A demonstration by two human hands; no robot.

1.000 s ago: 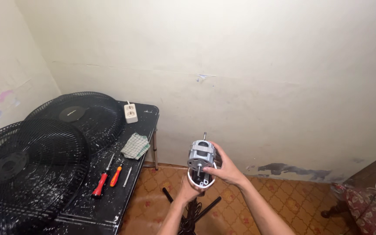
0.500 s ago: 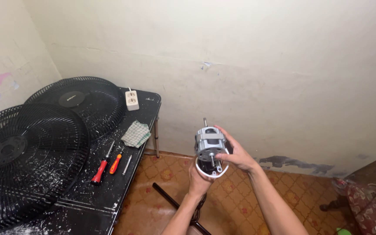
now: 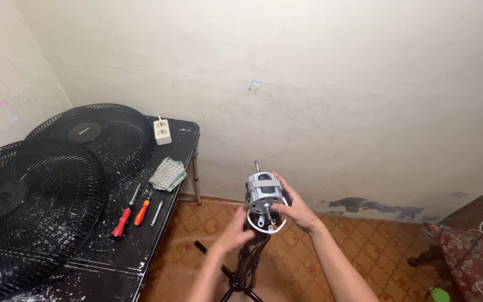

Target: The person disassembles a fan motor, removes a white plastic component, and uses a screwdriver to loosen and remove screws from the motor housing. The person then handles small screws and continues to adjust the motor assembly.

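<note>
Two fan guards (image 3: 34,207), black wire mesh, round, dusty, lying on black table (image 3: 163,235).
Fan motor (image 3: 265,198), grey metal, ribbed, shaft upward, white ring beneath; raised over tiled floor atop black stand (image 3: 240,277).
Right hand (image 3: 297,210): grip clenched round motor side.
Left hand (image 3: 235,232): blurred below ring, grip not discernible.
Step judged: inspecting motor; next likely steadier two-handed hold.
Screwdrivers (image 3: 127,215), red and orange handles.

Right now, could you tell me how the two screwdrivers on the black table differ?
The red screwdriver is longer, while the orange screwdriver is shorter. The red screwdriver's handle is larger and lies nearer the camera; the orange screwdriver's lies farther back. Both lie roughly parallel on the table, untouched.
</note>
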